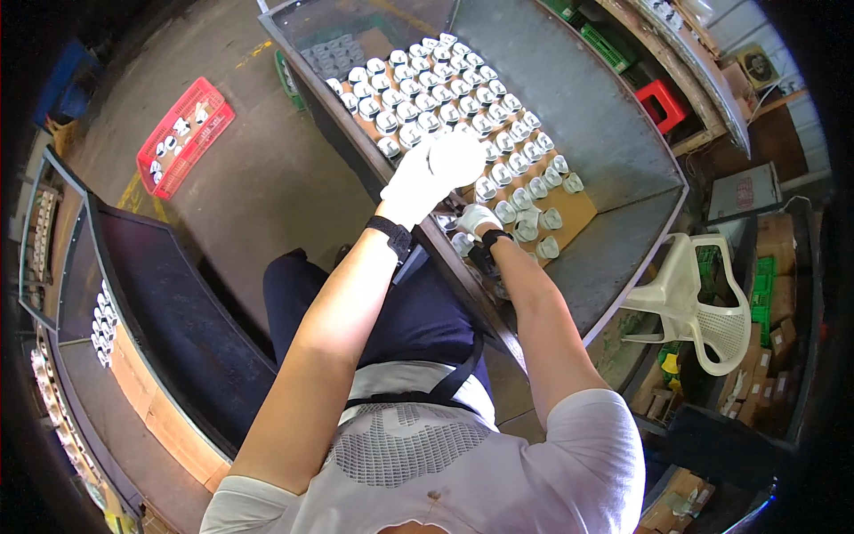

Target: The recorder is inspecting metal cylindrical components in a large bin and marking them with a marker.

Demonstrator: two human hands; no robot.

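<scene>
My left hand (414, 189), in a white glove with a black wristband, is closed on a white round piece (458, 160). Glare washes out the piece's detail. Just to the right and nearer, my gloved right hand (479, 219) is closed around a dark tool (483, 260), mostly hidden by the hand and wrist, so its kind is unclear. Both hands are over the near edge of a grey metal booth. Inside it, rows of small white rounded pieces (427, 98) with dark marks stand on a brown board (574, 209).
Grey metal walls (569, 89) enclose the board. On the floor at left lies a red crate (187, 138) with a few white pieces. Farther left stands another dark booth (151, 267) with white pieces. A white plastic chair (703, 294) and a red stool (660, 105) are at right.
</scene>
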